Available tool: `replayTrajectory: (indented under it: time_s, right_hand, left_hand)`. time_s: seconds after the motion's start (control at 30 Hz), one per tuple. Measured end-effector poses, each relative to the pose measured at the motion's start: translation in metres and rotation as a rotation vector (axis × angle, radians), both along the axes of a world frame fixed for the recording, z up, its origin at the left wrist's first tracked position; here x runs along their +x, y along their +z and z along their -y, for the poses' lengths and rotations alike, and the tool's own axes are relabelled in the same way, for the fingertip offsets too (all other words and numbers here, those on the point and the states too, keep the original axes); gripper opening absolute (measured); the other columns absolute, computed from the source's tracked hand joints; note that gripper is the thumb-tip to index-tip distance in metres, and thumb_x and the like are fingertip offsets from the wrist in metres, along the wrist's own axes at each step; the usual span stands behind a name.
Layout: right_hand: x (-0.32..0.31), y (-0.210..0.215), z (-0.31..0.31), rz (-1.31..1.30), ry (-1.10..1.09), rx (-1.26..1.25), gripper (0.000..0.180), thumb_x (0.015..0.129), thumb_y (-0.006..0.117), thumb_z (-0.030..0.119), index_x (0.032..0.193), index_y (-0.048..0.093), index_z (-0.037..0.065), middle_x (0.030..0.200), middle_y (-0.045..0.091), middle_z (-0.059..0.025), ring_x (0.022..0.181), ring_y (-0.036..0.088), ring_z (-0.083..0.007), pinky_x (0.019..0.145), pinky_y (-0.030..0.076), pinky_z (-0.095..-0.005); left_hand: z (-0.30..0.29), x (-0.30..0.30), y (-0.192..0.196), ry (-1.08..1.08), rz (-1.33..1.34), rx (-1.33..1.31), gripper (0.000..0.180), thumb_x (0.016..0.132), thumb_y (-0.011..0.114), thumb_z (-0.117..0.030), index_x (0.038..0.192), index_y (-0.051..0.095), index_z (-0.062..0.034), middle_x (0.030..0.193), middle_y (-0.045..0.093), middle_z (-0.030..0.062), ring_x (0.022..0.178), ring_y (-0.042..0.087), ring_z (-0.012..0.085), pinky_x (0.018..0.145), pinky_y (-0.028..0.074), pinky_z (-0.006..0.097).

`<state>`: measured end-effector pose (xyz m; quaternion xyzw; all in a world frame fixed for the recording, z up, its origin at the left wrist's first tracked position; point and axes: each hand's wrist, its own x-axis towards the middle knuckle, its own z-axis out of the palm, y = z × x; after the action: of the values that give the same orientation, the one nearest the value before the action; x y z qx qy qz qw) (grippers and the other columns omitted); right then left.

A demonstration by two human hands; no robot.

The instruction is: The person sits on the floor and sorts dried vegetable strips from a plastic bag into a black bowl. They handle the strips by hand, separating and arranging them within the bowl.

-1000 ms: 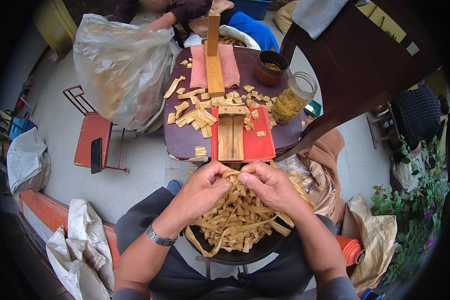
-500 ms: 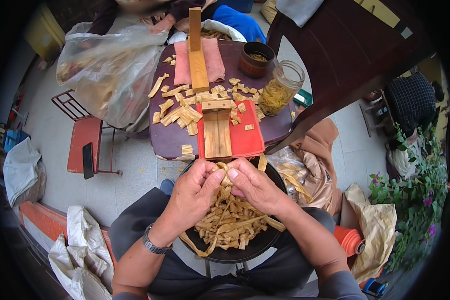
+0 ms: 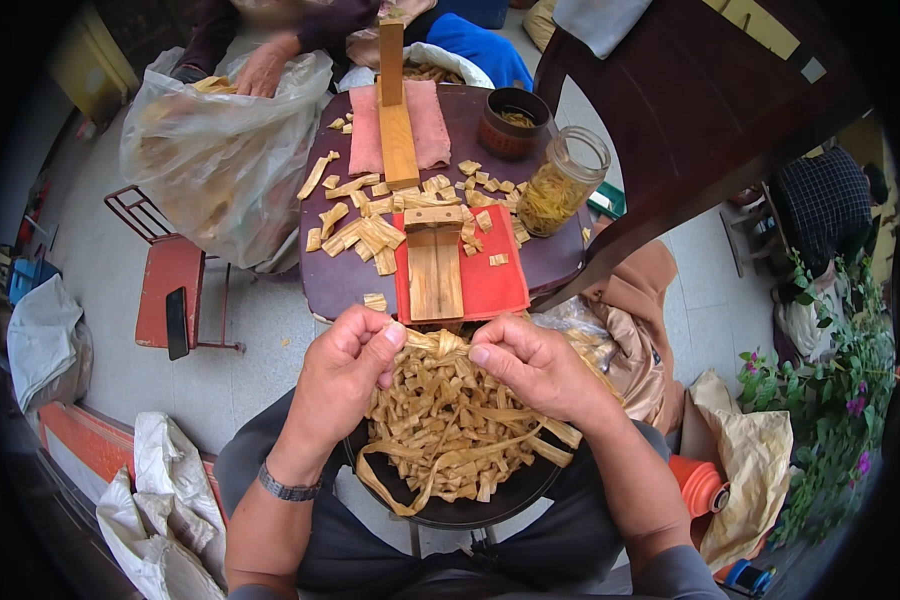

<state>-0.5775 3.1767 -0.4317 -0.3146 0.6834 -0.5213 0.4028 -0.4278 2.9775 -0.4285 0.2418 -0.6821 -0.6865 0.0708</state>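
Note:
Between my two hands stretches a tan, flat, fibrous strip with a knot [image 3: 447,343] in its middle. My left hand [image 3: 342,375] pinches one end between thumb and fingers. The other end is pinched in my right hand [image 3: 532,366]. Just below them, a round black pan [image 3: 470,516] sits at my lap, heaped with small knotted pieces [image 3: 435,425] of the same material. A long loose strip [image 3: 390,490] curls over the heap. Directly ahead, a wooden block tool [image 3: 434,285] rests on a red cloth [image 3: 502,285] at the table's near edge.
Cut pieces [image 3: 365,235] lie scattered over the purple table [image 3: 345,285]. A glass jar [image 3: 560,185] and a dark cup [image 3: 511,135] stand at its right. Across it, another person's hand [image 3: 268,68] is at a clear plastic bag [image 3: 220,150]. A red folding chair [image 3: 170,285] stands left.
My hands have moved apart, drawing the strip out so the knot sits in plain view between them. The other person's hand has shifted left over the plastic bag.

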Motion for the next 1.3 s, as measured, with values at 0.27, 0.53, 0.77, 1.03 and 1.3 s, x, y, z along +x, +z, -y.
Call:
replayTrajectory:
  time_s: [0.27, 0.53, 0.77, 1.03, 1.3]
  right_hand:
    - [0.016, -0.018, 0.01, -0.462, 0.1, -0.101, 0.019, 0.105, 0.062, 0.025, 0.109, 0.059, 0.007, 0.082, 0.067, -0.0191, 0.075, 0.068, -0.0419, 0.064, 0.053, -0.0458]
    - [0.024, -0.03, -0.005, -0.513, 0.306, 0.0, 0.024, 0.107, 0.057, 0.034, 0.105, 0.055, 0.011, 0.07, 0.063, -0.0196, 0.067, 0.065, -0.0446, 0.058, 0.05, -0.0507]
    - [0.031, -0.009, -0.023, -0.483, 0.385, 0.011, 0.024, 0.107, 0.059, 0.032, 0.103, 0.054, 0.009, 0.064, 0.059, -0.0185, 0.059, 0.062, -0.0437, 0.054, 0.048, -0.0525]
    - [-0.001, 0.019, 0.003, -0.267, 0.051, -0.118, 0.025, 0.105, 0.065, 0.027, 0.116, 0.067, 0.004, 0.091, 0.069, -0.0133, 0.076, 0.069, -0.0285, 0.07, 0.054, -0.0338]
    - [-0.042, -0.021, 0.033, -0.942, -0.091, -0.209, 0.023, 0.096, 0.071, 0.013, 0.117, 0.075, 0.005, 0.095, 0.073, -0.0152, 0.086, 0.071, -0.0325, 0.075, 0.058, -0.0406]
  left_hand:
    - [-0.024, -0.006, 0.003, -0.349, -0.129, -1.033, 0.029, 0.092, 0.073, -0.015, 0.113, 0.059, -0.0008, 0.104, 0.065, 0.0149, 0.096, 0.064, 0.037, 0.089, 0.049, 0.046]
    - [-0.015, 0.006, -0.003, -0.702, 0.133, -0.616, 0.021, 0.1, 0.061, -0.022, 0.098, 0.057, -0.0018, 0.085, 0.062, 0.0208, 0.085, 0.064, 0.0438, 0.073, 0.051, 0.052]
    - [-0.002, 0.015, -0.007, -0.798, 0.216, -0.62, 0.022, 0.102, 0.057, -0.023, 0.094, 0.053, -0.0027, 0.088, 0.065, 0.02, 0.087, 0.065, 0.0429, 0.075, 0.051, 0.051]
    - [0.012, 0.0, 0.002, -0.346, -0.001, 0.016, 0.029, 0.107, 0.062, -0.028, 0.124, 0.062, -0.0044, 0.091, 0.061, 0.0011, 0.088, 0.06, 0.0128, 0.08, 0.051, 0.029]
    - [0.021, -0.044, -0.007, -0.059, -0.139, -0.386, 0.019, 0.102, 0.063, -0.013, 0.117, 0.07, -0.0028, 0.097, 0.06, -0.0014, 0.088, 0.054, 0.007, 0.079, 0.045, 0.023]
